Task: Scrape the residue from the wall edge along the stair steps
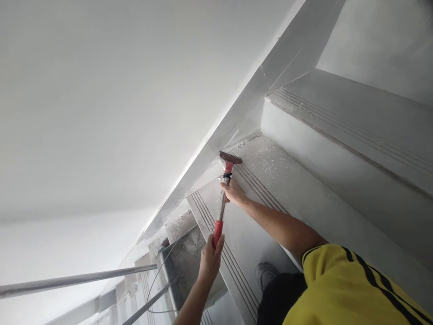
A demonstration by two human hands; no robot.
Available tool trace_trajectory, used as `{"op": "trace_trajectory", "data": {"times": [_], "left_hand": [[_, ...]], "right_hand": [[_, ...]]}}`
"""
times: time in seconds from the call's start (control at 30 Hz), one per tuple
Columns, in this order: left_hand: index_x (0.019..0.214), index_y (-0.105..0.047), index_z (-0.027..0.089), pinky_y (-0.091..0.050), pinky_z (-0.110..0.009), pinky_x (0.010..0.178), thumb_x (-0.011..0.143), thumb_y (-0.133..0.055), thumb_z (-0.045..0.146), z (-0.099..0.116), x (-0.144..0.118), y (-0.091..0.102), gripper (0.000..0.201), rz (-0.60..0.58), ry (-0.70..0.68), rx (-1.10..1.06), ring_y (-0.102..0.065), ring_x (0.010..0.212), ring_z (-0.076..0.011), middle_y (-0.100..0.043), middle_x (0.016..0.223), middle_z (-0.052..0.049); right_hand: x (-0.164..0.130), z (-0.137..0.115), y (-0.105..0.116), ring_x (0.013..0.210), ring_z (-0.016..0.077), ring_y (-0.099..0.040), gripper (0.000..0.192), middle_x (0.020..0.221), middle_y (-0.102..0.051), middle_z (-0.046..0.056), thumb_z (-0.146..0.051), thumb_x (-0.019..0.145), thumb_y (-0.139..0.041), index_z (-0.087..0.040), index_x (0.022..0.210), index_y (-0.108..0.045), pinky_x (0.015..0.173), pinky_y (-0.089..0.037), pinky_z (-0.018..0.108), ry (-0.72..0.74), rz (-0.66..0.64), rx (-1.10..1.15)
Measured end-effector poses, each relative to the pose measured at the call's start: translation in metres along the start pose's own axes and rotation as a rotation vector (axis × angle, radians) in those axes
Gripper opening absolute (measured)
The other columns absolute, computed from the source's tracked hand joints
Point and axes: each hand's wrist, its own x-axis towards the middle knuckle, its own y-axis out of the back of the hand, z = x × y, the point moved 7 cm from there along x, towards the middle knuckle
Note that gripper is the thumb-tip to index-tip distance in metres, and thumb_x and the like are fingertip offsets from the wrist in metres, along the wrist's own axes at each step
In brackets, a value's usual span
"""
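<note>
I hold a long-handled scraper (221, 205) with both hands on a grey staircase. My left hand (209, 259) grips the red end of its handle. My right hand (233, 192), on the arm with the yellow sleeve, is closed round the metal shaft just below the red head. The dark blade (230, 157) rests at the corner where a dusty stair tread (270, 167) meets the grey skirting (237, 122) along the white wall.
Grey steps with grooved nosings rise to the right and drop away at the lower left. Metal handrail bars (77, 280) and a thin cable (158, 271) lie at the lower left. My shoe (265, 273) stands on a lower step.
</note>
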Motion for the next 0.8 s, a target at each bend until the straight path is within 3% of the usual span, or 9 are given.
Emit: {"op": "trace_trajectory", "data": {"times": [0.1,0.17,0.3,0.4,0.47,0.57,0.67,0.8], "left_hand": [[0.067,-0.046,0.019,-0.029,-0.021,0.05,0.076,-0.056,0.058,-0.003,0.004,0.022,0.042,-0.003,0.019,-0.009,-0.036,0.049,-0.0098,-0.041,0.052,0.004],[0.068,-0.044,0.019,-0.025,-0.02,0.042,0.074,-0.057,0.06,-0.001,0.007,0.028,0.044,-0.124,0.077,-0.141,-0.034,0.041,-0.0083,-0.038,0.048,0.005],[0.082,-0.046,0.018,-0.019,-0.018,0.032,0.072,-0.061,0.058,0.015,0.005,0.019,0.044,-0.494,0.213,-0.526,-0.026,0.032,-0.0048,-0.038,0.049,0.009],[0.091,-0.049,0.017,-0.015,-0.016,0.03,0.073,-0.062,0.057,0.024,-0.002,0.001,0.045,-0.655,0.298,-0.757,-0.018,0.032,-0.0024,-0.035,0.049,0.01],[0.093,-0.05,0.016,-0.021,-0.016,0.032,0.075,-0.059,0.058,0.021,0.0,-0.01,0.047,-0.608,0.297,-0.806,-0.025,0.034,-0.0025,-0.04,0.053,0.008],[0.096,-0.051,0.014,-0.033,-0.017,0.038,0.076,-0.056,0.062,0.007,0.011,-0.016,0.052,-0.378,0.227,-0.688,-0.039,0.041,-0.0044,-0.046,0.06,0.005],[0.092,-0.05,0.015,-0.025,-0.017,0.034,0.075,-0.05,0.069,-0.003,0.018,-0.011,0.057,-0.238,0.186,-0.497,-0.034,0.036,-0.004,-0.041,0.054,0.007],[0.085,-0.048,0.017,-0.021,-0.017,0.032,0.075,-0.048,0.071,0.004,0.02,0.006,0.055,-0.211,0.153,-0.375,-0.031,0.033,-0.0039,-0.038,0.052,0.008]], "right_hand": [[0.0,0.004,-0.013,0.044,0.0115,-0.056,0.019,0.07,-0.06,0.002,-0.03,0.084,-0.055,-0.018,0.088,-0.04,0.037,-0.043,0.02,-0.041,-0.046,0.102],[0.0,0.003,-0.013,0.045,0.0112,-0.056,0.023,0.069,-0.058,0.0,-0.032,0.081,-0.058,-0.018,0.087,-0.04,0.036,-0.043,0.019,0.0,-0.007,0.149],[0.0,-0.008,-0.005,0.045,0.0099,-0.054,0.029,0.063,-0.053,-0.004,-0.037,0.076,-0.062,-0.019,0.084,-0.04,0.038,-0.043,0.018,0.175,0.074,0.301],[0.002,-0.018,-0.012,0.044,0.011,-0.054,0.026,0.057,-0.051,-0.007,-0.033,0.077,-0.057,-0.021,0.085,-0.036,0.04,-0.044,0.019,0.256,0.015,0.411],[0.006,-0.018,-0.02,0.04,0.0119,-0.054,0.024,0.055,-0.05,-0.008,-0.028,0.078,-0.054,-0.022,0.086,-0.032,0.038,-0.041,0.02,0.256,-0.007,0.393],[0.014,-0.01,-0.034,0.034,0.0124,-0.05,0.027,0.051,-0.047,-0.009,-0.023,0.078,-0.055,-0.023,0.087,-0.029,0.033,-0.035,0.02,0.22,0.025,0.235],[0.022,0.0,-0.048,0.033,0.0133,-0.048,0.025,0.051,-0.045,-0.009,-0.022,0.081,-0.052,-0.023,0.089,-0.029,0.032,-0.034,0.021,0.176,0.035,0.16],[0.03,-0.006,-0.051,0.041,0.0138,-0.052,0.021,0.057,-0.05,-0.004,-0.019,0.081,-0.05,-0.021,0.092,-0.033,0.038,-0.039,0.022,0.252,0.034,0.128]]}}
